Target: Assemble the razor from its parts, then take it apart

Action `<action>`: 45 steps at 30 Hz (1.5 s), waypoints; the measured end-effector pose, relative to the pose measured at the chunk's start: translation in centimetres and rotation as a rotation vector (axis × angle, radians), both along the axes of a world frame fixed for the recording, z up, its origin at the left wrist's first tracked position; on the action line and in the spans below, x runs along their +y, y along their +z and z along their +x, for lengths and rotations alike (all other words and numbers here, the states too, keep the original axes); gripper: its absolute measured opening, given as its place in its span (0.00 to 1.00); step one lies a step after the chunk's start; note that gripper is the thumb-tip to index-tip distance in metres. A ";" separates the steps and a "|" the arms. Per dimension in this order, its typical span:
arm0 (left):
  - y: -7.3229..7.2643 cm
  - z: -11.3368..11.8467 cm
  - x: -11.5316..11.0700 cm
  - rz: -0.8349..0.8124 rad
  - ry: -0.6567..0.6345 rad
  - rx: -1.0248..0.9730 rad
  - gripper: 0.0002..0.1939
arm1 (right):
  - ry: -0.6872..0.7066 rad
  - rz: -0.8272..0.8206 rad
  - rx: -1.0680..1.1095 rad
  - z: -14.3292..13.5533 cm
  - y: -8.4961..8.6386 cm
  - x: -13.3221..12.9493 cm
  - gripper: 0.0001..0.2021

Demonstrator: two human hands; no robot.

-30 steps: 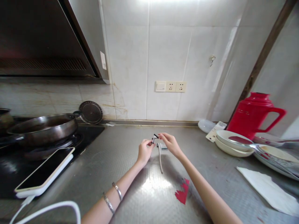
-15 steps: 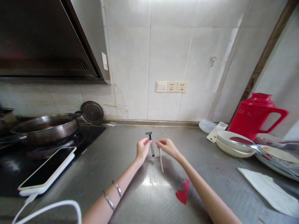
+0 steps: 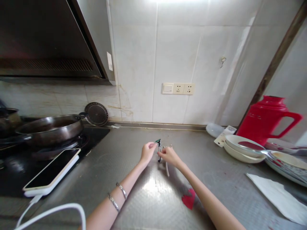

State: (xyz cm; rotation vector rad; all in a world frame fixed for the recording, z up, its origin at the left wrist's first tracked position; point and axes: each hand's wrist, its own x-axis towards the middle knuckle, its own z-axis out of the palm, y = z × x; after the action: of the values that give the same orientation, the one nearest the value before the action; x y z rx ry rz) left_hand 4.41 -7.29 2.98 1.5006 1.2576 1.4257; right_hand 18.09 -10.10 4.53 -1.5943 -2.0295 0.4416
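There are two grips: one left hand (image 3: 147,152) and one right hand (image 3: 170,156). I count one razor (image 3: 159,148), two shiny bracelets (image 3: 114,202), one red scrap (image 3: 189,200) and one phone (image 3: 52,171). There is one wide pan (image 3: 57,132), one black round plate (image 3: 96,114), one red jug (image 3: 262,119) and one sheet of white paper (image 3: 275,198). The wall has one switch (image 3: 167,88), two sockets (image 3: 178,88) and one hook (image 3: 223,60). The dishes overlap too much to count.

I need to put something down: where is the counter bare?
Bare counter lies between the stove and left hand, and between the right hand and stacked bowls. Crowded: around the razor between the hands, and beside the red flask.
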 end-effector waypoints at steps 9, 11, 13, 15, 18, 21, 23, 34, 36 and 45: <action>0.2 -0.8 0.5 0.043 0.066 0.048 0.15 | -0.116 -0.169 -0.130 0.0 -0.1 0.3 0.15; 0.3 -0.7 0.4 0.052 0.061 0.036 0.15 | -0.132 -0.182 -0.168 -0.2 0.1 0.0 0.15; 0.3 -0.7 0.3 0.052 0.056 0.025 0.15 | -0.157 -0.187 -0.211 -0.3 0.3 -0.1 0.15; 0.3 -0.6 0.3 0.045 0.052 0.017 0.14 | -0.178 -0.180 -0.254 -0.5 0.4 -0.3 0.15; 0.2 -0.6 0.4 0.041 0.055 0.022 0.14 | -0.202 -0.170 -0.296 -0.7 0.4 -0.4 0.14; 0.0 -0.7 0.6 0.041 0.062 0.037 0.14 | -0.225 -0.154 -0.320 -1.0 0.5 -0.6 0.14; -0.1 -0.8 0.7 0.041 0.066 0.048 0.15 | -0.237 -0.141 -0.333 -1.2 0.6 -0.7 0.14; -0.6 -1.5 1.5 0.080 0.084 0.122 0.09 | -0.278 -0.090 -0.280 0.6 1.4 -0.3 0.21; -0.6 -1.9 1.9 0.077 0.087 0.141 0.08 | -0.306 -0.081 -0.242 1.7 1.6 0.0 0.21; -0.5 -1.1 0.2 0.061 -0.090 0.509 0.07 | -0.420 -0.066 -0.192 5.3 1.0 1.1 0.21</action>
State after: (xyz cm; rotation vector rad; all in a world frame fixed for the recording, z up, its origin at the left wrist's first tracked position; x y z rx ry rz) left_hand 3.31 -7.13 2.47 2.0169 1.4230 1.0630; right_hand 23.44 -8.99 5.53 -2.1079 -1.7523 0.2053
